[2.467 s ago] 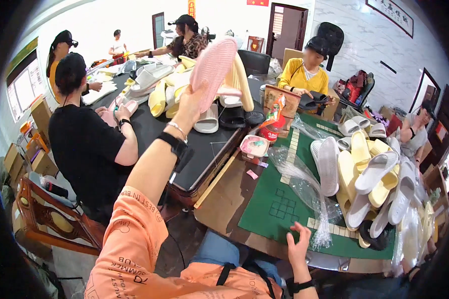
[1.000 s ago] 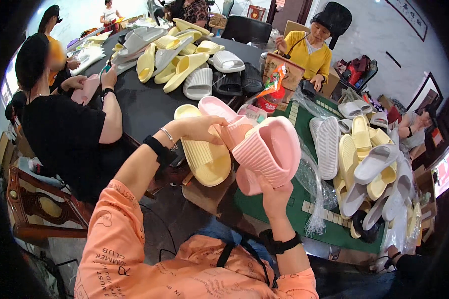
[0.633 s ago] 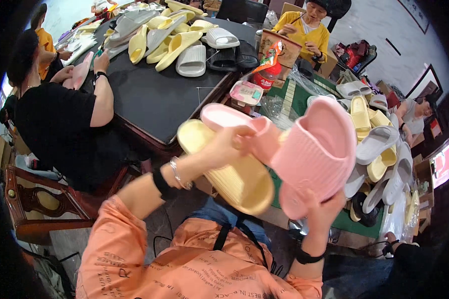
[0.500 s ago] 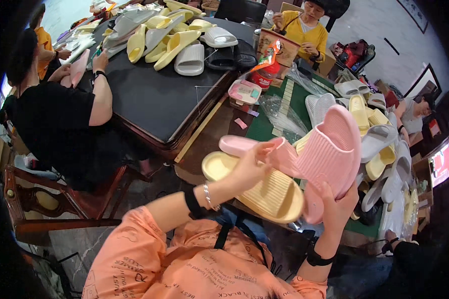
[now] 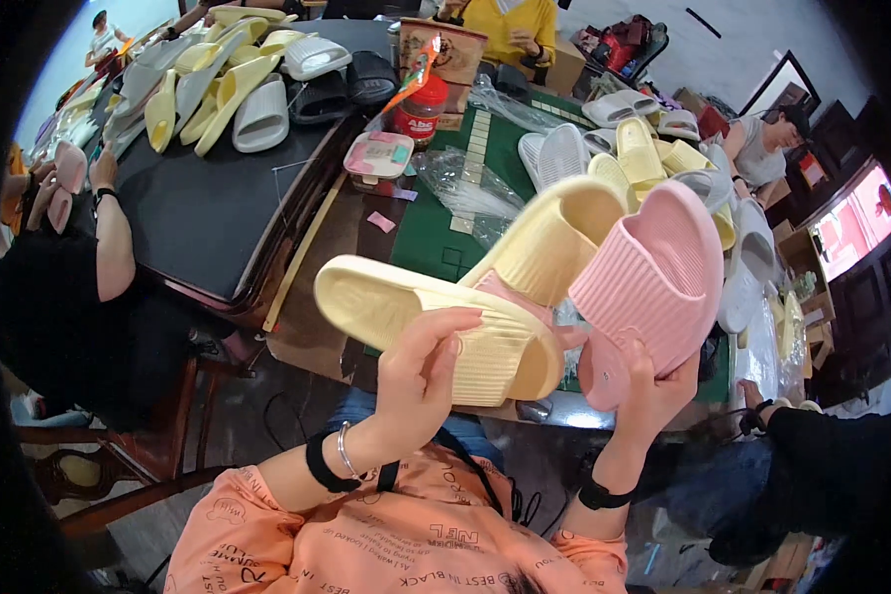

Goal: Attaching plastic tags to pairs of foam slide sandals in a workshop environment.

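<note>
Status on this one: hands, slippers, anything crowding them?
Left hand at the front yellow slipper, over its strap, grip unclear. Right hand gripping pink slipper. Second yellow slipper close behind, crowding both.

Left grip (image 5: 416,381): touching the front yellow slide (image 5: 490,351)
Right grip (image 5: 660,391): holding a pink slide (image 5: 624,272)
Black tabletop (image 5: 203,208): heap of yellow, grey and black slides (image 5: 230,99)
Green tabletop (image 5: 431,223): pile of grey and yellow slides (image 5: 639,153)
</note>
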Demonstrator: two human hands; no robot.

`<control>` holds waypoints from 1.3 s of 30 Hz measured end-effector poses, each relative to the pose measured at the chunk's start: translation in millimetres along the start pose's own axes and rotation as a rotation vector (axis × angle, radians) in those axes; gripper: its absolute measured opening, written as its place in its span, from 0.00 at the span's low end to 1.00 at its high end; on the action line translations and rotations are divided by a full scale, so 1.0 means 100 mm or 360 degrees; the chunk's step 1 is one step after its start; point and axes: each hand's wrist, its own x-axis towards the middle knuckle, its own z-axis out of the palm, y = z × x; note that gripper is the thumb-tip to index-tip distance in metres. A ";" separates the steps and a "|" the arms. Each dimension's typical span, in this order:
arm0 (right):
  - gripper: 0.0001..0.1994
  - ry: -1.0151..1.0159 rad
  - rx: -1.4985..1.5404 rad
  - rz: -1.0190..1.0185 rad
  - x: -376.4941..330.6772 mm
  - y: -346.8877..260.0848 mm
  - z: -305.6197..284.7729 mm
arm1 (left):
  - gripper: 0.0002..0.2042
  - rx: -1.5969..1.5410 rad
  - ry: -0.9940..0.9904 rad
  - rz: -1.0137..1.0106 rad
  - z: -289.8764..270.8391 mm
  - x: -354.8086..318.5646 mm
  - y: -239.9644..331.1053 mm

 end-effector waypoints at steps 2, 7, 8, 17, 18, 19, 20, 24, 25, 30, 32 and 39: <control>0.22 0.0027 0.0163 -0.0146 0.00 -0.01 0.03 | 0.10 -0.0025 0.0037 0.0168 -0.04 0.00 0.05; 0.23 -0.0269 0.0048 -0.0011 0.19 0.00 -0.02 | 0.07 -0.0101 0.0233 0.0027 -0.27 0.25 0.23; 0.23 -0.0423 0.0086 0.0081 0.22 0.00 -0.03 | 0.07 -0.0124 0.0270 -0.0068 -0.33 0.36 0.22; 0.22 -0.0384 0.0568 0.0551 0.18 0.36 0.07 | 0.10 -0.1220 0.0525 -0.0395 -0.55 0.78 0.00; 0.22 -0.0396 0.0586 0.0557 0.17 0.37 0.07 | 0.10 -0.1215 0.0567 -0.0359 -0.55 0.80 0.03; 0.23 -0.0416 0.0656 0.0514 0.17 0.38 0.05 | 0.10 -0.1257 0.0527 -0.0273 -0.59 0.84 0.01; 0.23 -0.0451 0.0740 0.0465 0.17 0.36 0.04 | 0.10 -0.1225 0.0551 -0.0251 -0.68 0.89 0.08; 0.25 -0.0465 0.0638 0.0525 0.13 0.50 0.07 | 0.08 -0.0918 0.0627 0.0237 -0.97 1.22 0.28; 0.26 -0.0501 0.0613 0.0580 0.12 0.52 0.09 | 0.08 -0.0855 0.0629 0.0349 -1.09 1.31 0.36; 0.25 -0.0635 0.0532 0.0536 0.01 0.55 0.21 | 0.08 -0.0638 0.0709 0.0564 -1.78 1.86 0.36; 0.25 -0.0665 0.0537 0.0480 0.00 0.59 0.23 | 0.07 -0.0649 0.0866 0.0587 -2.00 2.12 0.13; 0.26 -0.0680 0.0622 0.0525 -0.03 0.53 0.22 | 0.09 0.0232 0.1304 0.0157 -2.63 2.37 -1.14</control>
